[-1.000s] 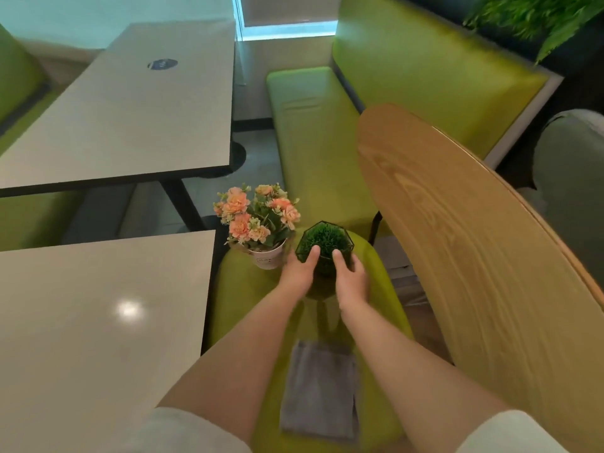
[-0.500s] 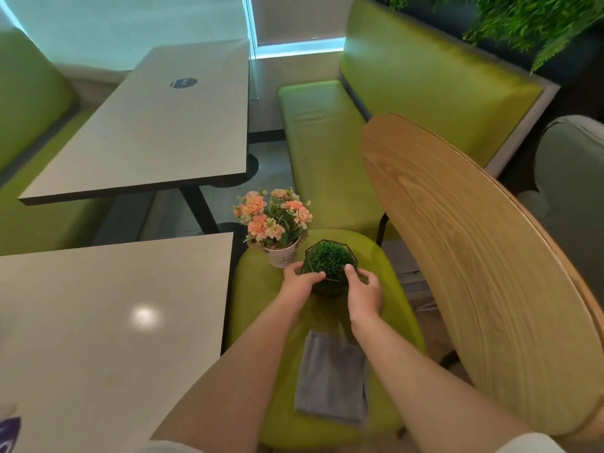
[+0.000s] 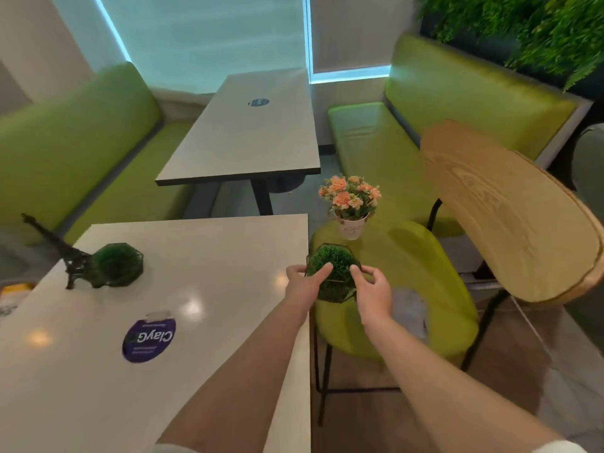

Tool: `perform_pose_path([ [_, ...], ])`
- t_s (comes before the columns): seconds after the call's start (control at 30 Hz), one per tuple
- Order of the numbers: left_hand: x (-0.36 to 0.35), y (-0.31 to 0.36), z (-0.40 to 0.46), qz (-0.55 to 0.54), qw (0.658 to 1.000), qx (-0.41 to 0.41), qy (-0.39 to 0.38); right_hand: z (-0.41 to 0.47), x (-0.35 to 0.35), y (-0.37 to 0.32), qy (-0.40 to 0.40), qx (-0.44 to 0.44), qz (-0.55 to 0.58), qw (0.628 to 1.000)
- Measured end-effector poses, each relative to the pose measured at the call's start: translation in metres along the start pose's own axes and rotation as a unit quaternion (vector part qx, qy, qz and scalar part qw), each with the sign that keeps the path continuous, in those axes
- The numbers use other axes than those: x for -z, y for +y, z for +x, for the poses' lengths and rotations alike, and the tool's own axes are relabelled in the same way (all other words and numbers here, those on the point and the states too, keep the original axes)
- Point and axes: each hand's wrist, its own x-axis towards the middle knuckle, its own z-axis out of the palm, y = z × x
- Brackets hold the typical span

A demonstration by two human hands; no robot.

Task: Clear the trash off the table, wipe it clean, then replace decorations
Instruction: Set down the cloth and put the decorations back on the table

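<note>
Head view: tower figurine (image 3: 55, 248) and green moss pot (image 3: 116, 265) stand touching at table (image 3: 202, 256) far left. Left hand (image 3: 302, 282) and right hand (image 3: 372, 289) grip second moss pot (image 3: 333, 273) between curled fingers, above chair seat (image 3: 421, 256) edge. Flower pot (image 3: 351, 204) on seat behind.

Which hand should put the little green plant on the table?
Probably the left hand: it is nearest the table edge. The right hand holds the green plant from the chair side.
</note>
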Motion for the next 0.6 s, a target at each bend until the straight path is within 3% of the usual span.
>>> perform_pose_path([
  [0.4, 0.210, -0.045, -0.092, -0.028, 0.995, -0.027, 0.087, -0.173, -0.122, 0.000, -0.110, 0.061, -0.009, 0.992],
  [0.6, 0.275, -0.062, -0.104, -0.038, 0.989, -0.029, 0.138, -0.213, -0.176, 0.003, -0.149, 0.068, -0.017, 0.986],
])
